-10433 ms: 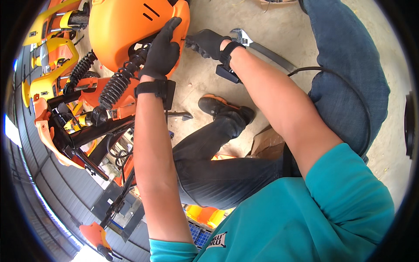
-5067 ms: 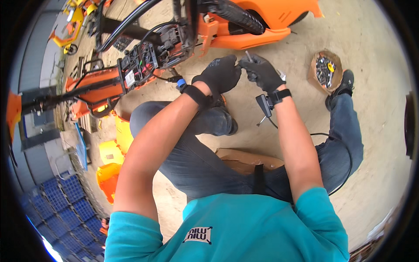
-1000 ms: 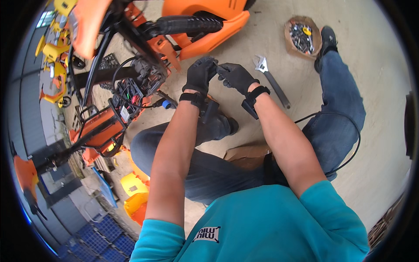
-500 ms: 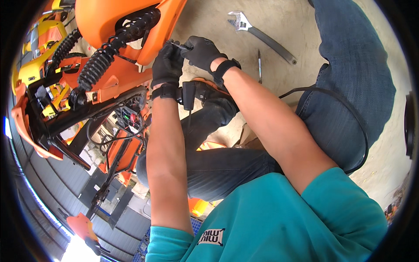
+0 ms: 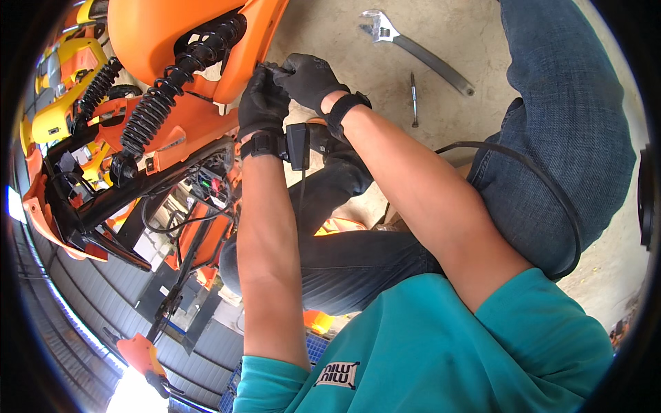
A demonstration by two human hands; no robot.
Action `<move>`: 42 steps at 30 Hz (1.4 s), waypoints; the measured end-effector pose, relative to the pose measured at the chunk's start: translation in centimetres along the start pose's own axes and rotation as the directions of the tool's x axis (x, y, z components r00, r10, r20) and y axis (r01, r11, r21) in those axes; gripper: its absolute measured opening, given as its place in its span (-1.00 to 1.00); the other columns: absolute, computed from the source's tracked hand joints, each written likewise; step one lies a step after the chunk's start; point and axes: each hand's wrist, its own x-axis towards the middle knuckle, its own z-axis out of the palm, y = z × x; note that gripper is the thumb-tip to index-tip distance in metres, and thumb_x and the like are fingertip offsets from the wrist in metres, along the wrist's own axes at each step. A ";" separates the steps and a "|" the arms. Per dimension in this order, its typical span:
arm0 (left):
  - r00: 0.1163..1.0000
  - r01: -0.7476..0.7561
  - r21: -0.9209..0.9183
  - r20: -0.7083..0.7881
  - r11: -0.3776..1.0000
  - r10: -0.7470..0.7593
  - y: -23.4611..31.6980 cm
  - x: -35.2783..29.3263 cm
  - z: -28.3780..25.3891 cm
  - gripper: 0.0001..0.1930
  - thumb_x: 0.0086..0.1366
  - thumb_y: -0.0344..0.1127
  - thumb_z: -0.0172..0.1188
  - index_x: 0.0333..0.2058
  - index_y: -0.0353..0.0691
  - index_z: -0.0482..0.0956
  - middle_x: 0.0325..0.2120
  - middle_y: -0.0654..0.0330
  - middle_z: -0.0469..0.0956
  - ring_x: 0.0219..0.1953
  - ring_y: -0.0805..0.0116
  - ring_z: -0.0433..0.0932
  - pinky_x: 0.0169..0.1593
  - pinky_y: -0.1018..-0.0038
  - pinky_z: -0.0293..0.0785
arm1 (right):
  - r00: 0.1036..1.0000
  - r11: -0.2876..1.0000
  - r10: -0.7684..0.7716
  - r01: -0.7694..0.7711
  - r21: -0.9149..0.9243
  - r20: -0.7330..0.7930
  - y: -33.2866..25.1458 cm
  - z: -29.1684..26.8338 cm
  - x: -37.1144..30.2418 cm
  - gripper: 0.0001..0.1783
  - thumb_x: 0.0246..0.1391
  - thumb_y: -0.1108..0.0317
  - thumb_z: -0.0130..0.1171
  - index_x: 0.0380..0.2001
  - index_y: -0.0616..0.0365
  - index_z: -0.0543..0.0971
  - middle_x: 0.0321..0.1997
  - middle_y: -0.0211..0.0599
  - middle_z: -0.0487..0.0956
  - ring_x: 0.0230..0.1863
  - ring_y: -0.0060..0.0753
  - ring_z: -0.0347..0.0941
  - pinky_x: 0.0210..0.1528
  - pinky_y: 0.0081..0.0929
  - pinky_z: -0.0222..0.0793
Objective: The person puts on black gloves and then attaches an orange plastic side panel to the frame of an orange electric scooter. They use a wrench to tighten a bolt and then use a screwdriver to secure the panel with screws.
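1. The left hand (image 5: 263,103), gloved in black, is raised just beside the edge of an orange body panel (image 5: 151,38); whether the panel is touched cannot be told.
2. The right hand (image 5: 311,79), likewise gloved, is brought up against the left from the right, so that the fingertips of both are met close to that edge.
3. In each grip the fingers are curled and drawn in; how far either is closed, and whether anything small is pinched there, cannot be told, since the fingertips are hidden by the gloves.
4. To the left of the hands, a black coil-spring shock absorber (image 5: 173,81) is seen slanted across the panel's opening.
5. On the concrete floor (image 5: 461,27), to the right of the hands, an adjustable wrench (image 5: 427,60) is laid with its pale head toward the upper left.
6. A slim tool (image 5: 414,100), possibly a screwdriver, is placed between the wrench's handle and the right forearm, apart from both.
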 end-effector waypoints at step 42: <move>0.887 -0.443 0.891 0.451 -0.102 0.093 2.0 -1.8 1.8 -0.57 0.18 -0.51 0.15 0.07 -0.31 0.45 -0.09 0.10 0.59 -0.04 0.34 0.57 0.03 0.50 0.46 | 0.957 0.842 0.135 -0.247 0.479 0.257 0.1 0.6 0.0 -0.70 0.15 0.24 0.18 -0.18 0.27 0.61 -0.39 -0.31 0.63 -0.41 -0.52 0.53 -0.32 -0.56 0.46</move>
